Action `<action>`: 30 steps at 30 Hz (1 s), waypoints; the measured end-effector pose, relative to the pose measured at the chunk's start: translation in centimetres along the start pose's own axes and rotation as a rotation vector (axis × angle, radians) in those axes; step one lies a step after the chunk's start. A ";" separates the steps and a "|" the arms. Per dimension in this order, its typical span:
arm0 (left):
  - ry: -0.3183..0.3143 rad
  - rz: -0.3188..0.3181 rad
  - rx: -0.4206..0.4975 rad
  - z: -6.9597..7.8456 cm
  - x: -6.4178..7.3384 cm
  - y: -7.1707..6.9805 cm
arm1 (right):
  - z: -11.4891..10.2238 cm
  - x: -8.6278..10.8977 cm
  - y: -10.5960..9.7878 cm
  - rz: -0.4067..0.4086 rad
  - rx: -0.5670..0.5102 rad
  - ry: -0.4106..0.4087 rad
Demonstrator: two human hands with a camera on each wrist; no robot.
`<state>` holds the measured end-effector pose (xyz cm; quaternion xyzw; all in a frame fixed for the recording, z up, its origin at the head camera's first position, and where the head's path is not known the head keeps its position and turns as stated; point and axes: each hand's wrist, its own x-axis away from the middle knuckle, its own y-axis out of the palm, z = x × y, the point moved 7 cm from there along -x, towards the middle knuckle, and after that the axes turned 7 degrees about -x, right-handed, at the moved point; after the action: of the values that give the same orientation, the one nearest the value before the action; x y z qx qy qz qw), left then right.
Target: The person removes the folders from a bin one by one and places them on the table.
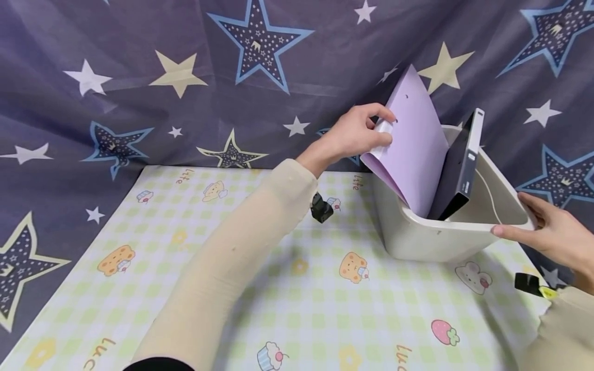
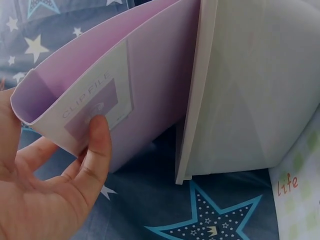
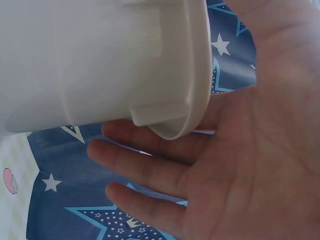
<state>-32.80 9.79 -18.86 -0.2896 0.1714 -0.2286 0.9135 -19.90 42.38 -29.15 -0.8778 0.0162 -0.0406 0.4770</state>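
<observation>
My left hand (image 1: 352, 131) holds a purple clip file (image 1: 413, 144) by its spine, thumb on one side and fingers on the other. The file leans to the left, its upper part above a light grey bin (image 1: 417, 242) and its lower end down inside. In the left wrist view a "CLIP FILE" label (image 2: 95, 105) shows by the thumb. Beside the file a black binder (image 1: 455, 170) stands tilted in the bin. At the bin's right front corner rests my right hand (image 1: 552, 234), thumb on the rim. The right wrist view shows its fingers (image 3: 140, 167) fairly straight beside the rim.
A checked tablecloth (image 1: 297, 309) printed with bears and cakes covers the table under the bin. Behind it hangs a dark star-patterned curtain (image 1: 185, 31). A thin white cord or handle (image 1: 489, 193) runs along the bin's inner wall.
</observation>
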 end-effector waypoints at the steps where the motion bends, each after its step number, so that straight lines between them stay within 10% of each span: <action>1: -0.006 0.005 -0.004 0.0 0.0 -0.1 | 0.0 0.0 0.0 0.002 0.001 -0.002; 14: -0.017 0.052 -0.003 0.5 0.9 -1.0 | -0.1 -0.1 -0.1 0.016 0.009 -0.005; 30: -0.041 -0.030 0.220 -0.7 1.8 -2.1 | -0.2 -0.2 -0.2 0.007 -0.003 0.012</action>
<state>-32.28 7.01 -18.41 -0.1945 0.1220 -0.2536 0.9397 -20.14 42.37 -28.91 -0.8782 0.0221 -0.0439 0.4758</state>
